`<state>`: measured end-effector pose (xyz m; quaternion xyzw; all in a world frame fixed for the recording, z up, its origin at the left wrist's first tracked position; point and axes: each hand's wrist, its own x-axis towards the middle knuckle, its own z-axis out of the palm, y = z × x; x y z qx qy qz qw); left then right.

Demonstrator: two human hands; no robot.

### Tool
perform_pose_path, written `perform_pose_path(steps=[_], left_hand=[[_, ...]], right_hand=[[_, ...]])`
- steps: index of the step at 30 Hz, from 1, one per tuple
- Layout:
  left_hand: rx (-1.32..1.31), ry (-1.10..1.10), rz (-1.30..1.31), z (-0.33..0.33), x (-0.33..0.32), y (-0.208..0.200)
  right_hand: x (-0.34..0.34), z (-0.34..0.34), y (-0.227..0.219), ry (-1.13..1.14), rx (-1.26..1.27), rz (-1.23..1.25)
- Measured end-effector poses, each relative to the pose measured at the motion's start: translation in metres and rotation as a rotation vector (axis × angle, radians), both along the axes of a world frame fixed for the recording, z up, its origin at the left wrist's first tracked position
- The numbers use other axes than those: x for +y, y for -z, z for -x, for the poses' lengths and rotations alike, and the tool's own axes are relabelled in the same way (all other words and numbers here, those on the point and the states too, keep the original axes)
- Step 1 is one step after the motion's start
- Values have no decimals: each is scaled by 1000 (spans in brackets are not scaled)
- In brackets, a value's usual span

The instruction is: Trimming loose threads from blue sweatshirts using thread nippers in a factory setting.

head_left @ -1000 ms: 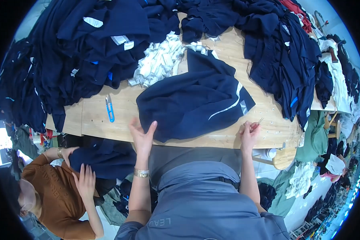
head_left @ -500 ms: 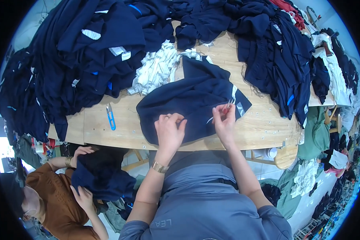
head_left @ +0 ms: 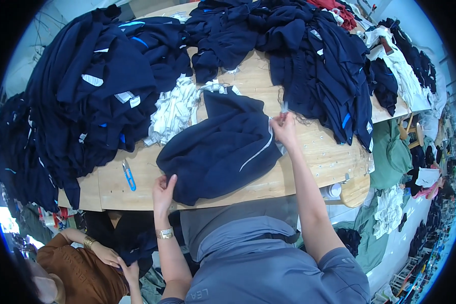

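A dark navy garment [head_left: 218, 152] lies on the wooden table in front of me, with a white line of trim along its right part. At its lower left edge, my left hand [head_left: 163, 192] pinches the fabric between thumb and fingers. My right hand [head_left: 285, 129] is closed at the garment's upper right edge. Small thread snips [head_left: 285, 108] with a reddish handle stick up from its fingers, partly hidden by them. Another pair of thread snips [head_left: 129, 176], blue-handled, rests on the table to the left.
Heaps of navy garments stand at the left [head_left: 86, 101] and right [head_left: 321, 76]. Behind my garment lies a pile of white cloth labels [head_left: 173, 111]. A co-worker in a brown top [head_left: 81, 268] handles dark cloth at lower left. A wooden stool [head_left: 354, 191] stands beyond the right table edge.
My left hand has moved left and down to the garment's edge. My right hand has moved up with the snips, and the white trim now shows as a long line. The view has shifted.
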<state>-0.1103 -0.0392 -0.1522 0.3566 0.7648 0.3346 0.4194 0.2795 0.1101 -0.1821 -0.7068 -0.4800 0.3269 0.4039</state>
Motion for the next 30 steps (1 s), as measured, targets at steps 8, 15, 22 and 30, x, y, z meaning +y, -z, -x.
perform_pose_path(steps=[8, 15, 22, 30], left_hand=[[-387, -164, -614, 39, 79, -127], [-130, -93, -1143, 35, 69, -206], [714, -108, -625, 26, 40, -102], [336, 174, -530, -68, 27, -77]], right_hand=[[59, -19, -162, -95, 183, -528], [-3, -52, -265, 68, 387, -1123], [-155, 18, -107, -399, -172, -741], [-165, 41, -58, -225, -165, -485]])
